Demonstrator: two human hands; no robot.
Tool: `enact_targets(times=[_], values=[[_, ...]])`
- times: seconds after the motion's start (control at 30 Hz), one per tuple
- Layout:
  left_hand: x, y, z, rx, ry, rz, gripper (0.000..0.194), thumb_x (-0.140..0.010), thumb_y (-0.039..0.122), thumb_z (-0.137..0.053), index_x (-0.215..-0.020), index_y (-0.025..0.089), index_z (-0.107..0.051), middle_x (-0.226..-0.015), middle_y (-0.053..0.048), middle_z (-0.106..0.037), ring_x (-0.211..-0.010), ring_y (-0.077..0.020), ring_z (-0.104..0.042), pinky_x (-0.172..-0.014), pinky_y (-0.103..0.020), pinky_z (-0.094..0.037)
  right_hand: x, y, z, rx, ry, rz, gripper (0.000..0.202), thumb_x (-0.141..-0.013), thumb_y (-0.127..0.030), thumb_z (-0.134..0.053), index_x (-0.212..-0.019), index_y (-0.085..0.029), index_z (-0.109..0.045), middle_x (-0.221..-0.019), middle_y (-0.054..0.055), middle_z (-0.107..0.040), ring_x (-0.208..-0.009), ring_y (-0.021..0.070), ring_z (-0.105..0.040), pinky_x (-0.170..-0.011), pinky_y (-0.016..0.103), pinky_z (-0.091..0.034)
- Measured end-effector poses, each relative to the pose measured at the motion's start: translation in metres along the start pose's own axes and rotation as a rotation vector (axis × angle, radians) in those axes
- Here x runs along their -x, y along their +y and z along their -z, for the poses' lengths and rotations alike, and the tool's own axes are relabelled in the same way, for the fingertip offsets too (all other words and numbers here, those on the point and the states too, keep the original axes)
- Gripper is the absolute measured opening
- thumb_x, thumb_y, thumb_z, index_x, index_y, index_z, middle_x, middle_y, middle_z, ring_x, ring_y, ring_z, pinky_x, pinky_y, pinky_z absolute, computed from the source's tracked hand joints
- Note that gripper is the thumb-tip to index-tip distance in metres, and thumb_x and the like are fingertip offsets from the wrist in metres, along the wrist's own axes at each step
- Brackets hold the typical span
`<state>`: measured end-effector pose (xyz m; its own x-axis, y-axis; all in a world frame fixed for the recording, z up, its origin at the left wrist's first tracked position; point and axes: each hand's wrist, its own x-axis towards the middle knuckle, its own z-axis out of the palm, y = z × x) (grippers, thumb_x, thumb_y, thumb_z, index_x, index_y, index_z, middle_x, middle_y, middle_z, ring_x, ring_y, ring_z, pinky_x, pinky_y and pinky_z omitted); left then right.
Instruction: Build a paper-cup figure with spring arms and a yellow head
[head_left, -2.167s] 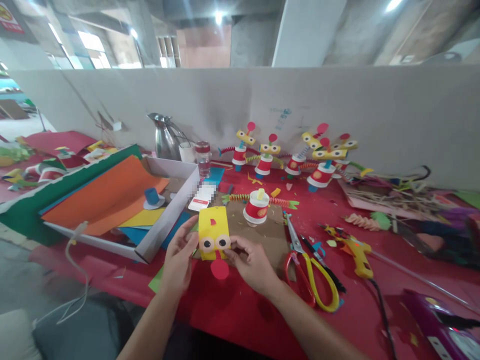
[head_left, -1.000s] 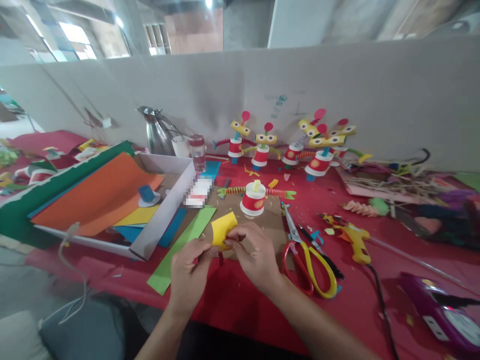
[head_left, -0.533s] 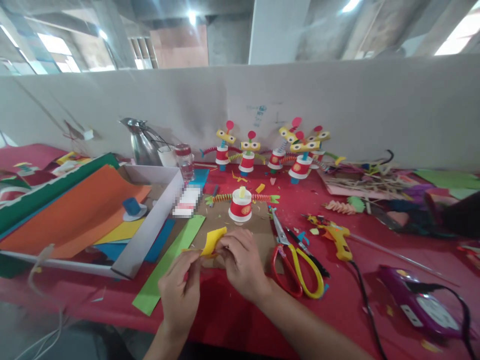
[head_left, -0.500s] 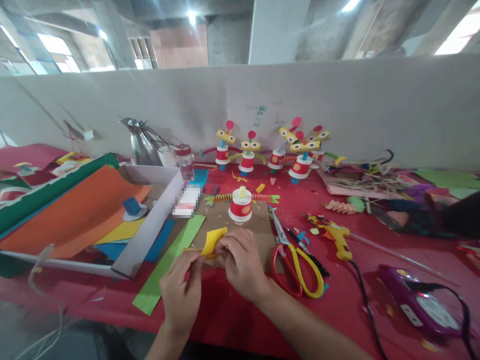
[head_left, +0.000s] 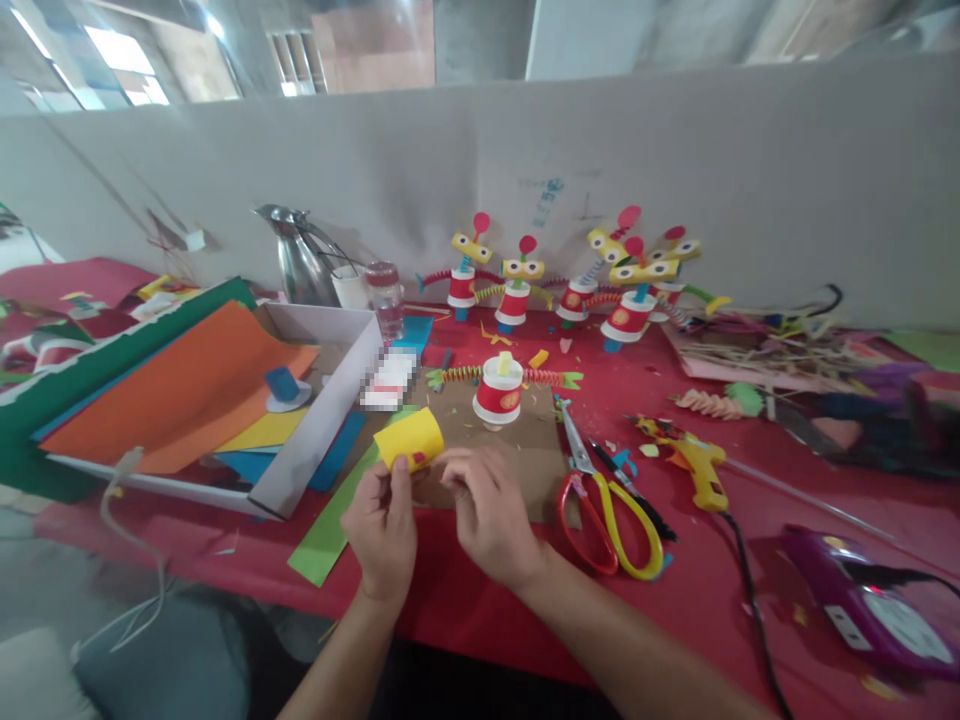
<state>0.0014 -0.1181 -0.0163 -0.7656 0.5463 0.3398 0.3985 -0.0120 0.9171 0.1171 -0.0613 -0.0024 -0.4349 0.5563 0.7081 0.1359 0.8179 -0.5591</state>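
The left hand (head_left: 382, 525) pinches a curled yellow paper tube (head_left: 407, 437) by its near edge above the red-covered bench (head_left: 442, 590), probably so it isn't crushed. Just beside it, the right hand (head_left: 489, 510) bunches its fingers; whether they grip anything, I can't tell.

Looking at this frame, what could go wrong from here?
Three possible risks:
1. Only the left hand holds the yellow paper roll, pinching its near edge, so too firm a squeeze might crease it.
2. The red-and-white cup figure stands just beyond the right hand; a forward sweep could knock it over.
3. The scissors lie close to the right forearm, so a sideways move might catch their handles.
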Motion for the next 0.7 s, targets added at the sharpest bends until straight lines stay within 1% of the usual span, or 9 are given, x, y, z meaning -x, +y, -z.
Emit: enact_targets(times=[0.07,0.1,0.17,0.27,0.33,0.43,0.5,0.6,0.7], values=[[0.000,-0.002,-0.001,0.050,-0.019,0.028,0.027,-0.089,0.042,-0.056,-0.088,0.018,-0.067,-0.082,-0.006,-0.075,-0.072,-0.0174,-0.070,-0.067,-0.026,-0.054,0.000,0.003,-0.001,-0.130,0.041,-0.132,0.012,-0.094,-0.013,-0.047,-0.091,-0.020,-0.056,-0.088,0.004,-0.069,-0.083,0.0158,-0.064,-0.074,0.028,-0.050],[0.000,-0.002,-0.002,0.059,-0.026,0.031,0.027,-0.088,0.042,-0.056,-0.087,0.017,-0.067,-0.082,-0.006,-0.075,-0.073,-0.0177,-0.070,-0.067,-0.026,-0.055,0.000,0.004,-0.002,-0.158,0.056,-0.170,0.011,-0.094,-0.015,-0.050,-0.092,-0.021,-0.059,-0.085,0.003,-0.070,-0.080,0.0151,-0.065,-0.072,0.027,-0.052],[0.002,0.000,-0.002,0.054,-0.042,0.015,0.026,-0.089,0.041,-0.056,-0.086,0.018,-0.066,-0.079,-0.005,-0.075,-0.070,-0.0172,-0.070,-0.066,-0.026,-0.055,-0.001,0.006,-0.002,-0.140,0.069,-0.157,0.012,-0.093,-0.016,-0.054,-0.096,-0.022,-0.064,-0.088,0.003,-0.071,-0.082,0.0156,-0.067,-0.074,0.027,-0.054],[0.004,0.004,-0.002,-0.024,-0.096,-0.062,0.024,-0.090,0.038,-0.054,-0.081,0.018,-0.066,-0.073,-0.002,-0.073,-0.065,-0.0153,-0.068,-0.062,-0.023,-0.052,-0.003,0.009,-0.002,-0.020,0.069,-0.008,0.022,-0.092,-0.015,-0.054,-0.108,-0.022,-0.067,-0.098,0.006,-0.072,-0.091,0.0176,-0.067,-0.081,0.031,-0.056],[0.005,0.005,-0.001,-0.082,-0.129,-0.116,0.026,-0.091,0.036,-0.053,-0.075,0.019,-0.064,-0.067,-0.001,-0.071,-0.062,-0.0141,-0.067,-0.059,-0.022,-0.049,-0.003,0.011,-0.001,0.110,0.047,0.092,0.024,-0.092,-0.015,-0.055,-0.112,-0.019,-0.067,-0.097,0.009,-0.071,-0.089,0.0191,-0.066,-0.079,0.032,-0.056],[0.005,0.005,0.000,-0.106,-0.145,-0.150,0.028,-0.092,0.036,-0.052,-0.072,0.019,-0.063,-0.063,0.001,-0.068,-0.059,-0.0132,-0.065,-0.056,-0.021,-0.047,-0.003,0.013,0.001,0.324,0.000,0.230,0.023,-0.092,-0.015,-0.055,-0.111,-0.014,-0.067,-0.093,0.011,-0.071,-0.085,0.0213,-0.065,-0.075,0.034,-0.056],[0.005,0.005,0.001,-0.115,-0.147,-0.166,0.028,-0.092,0.035,-0.052,-0.072,0.019,-0.064,-0.062,0.001,-0.068,-0.057,-0.0125,-0.063,-0.055,-0.021,-0.046,-0.003,0.013,0.003,0.430,-0.022,0.313,0.022,-0.092,-0.013,-0.054,-0.110,-0.014,-0.068,-0.090,0.011,-0.071,-0.083,0.0218,-0.065,-0.072,0.036,-0.055],[0.004,0.005,0.001,-0.141,-0.142,-0.194,0.028,-0.091,0.034,-0.053,-0.071,0.019,-0.064,-0.061,0.001,-0.069,-0.055,-0.0119,-0.063,-0.052,-0.020,-0.044,-0.005,0.011,0.006,0.525,-0.025,0.411,0.020,-0.091,-0.010,-0.054,-0.105,-0.014,-0.069,-0.083,0.009,-0.070,-0.077,0.0207,-0.065,-0.065,0.035,-0.051],[0.003,0.005,0.002,-0.158,-0.136,-0.226,0.028,-0.091,0.033,-0.053,-0.070,0.019,-0.064,-0.061,0.001,-0.070,-0.055,-0.0119,-0.063,-0.052,-0.019,-0.044,-0.007,0.009,0.007,0.573,-0.024,0.464,0.018,-0.091,-0.009,-0.054,-0.101,-0.013,-0.068,-0.078,0.007,-0.070,-0.070,0.0188,-0.063,-0.057,0.034,-0.046]])
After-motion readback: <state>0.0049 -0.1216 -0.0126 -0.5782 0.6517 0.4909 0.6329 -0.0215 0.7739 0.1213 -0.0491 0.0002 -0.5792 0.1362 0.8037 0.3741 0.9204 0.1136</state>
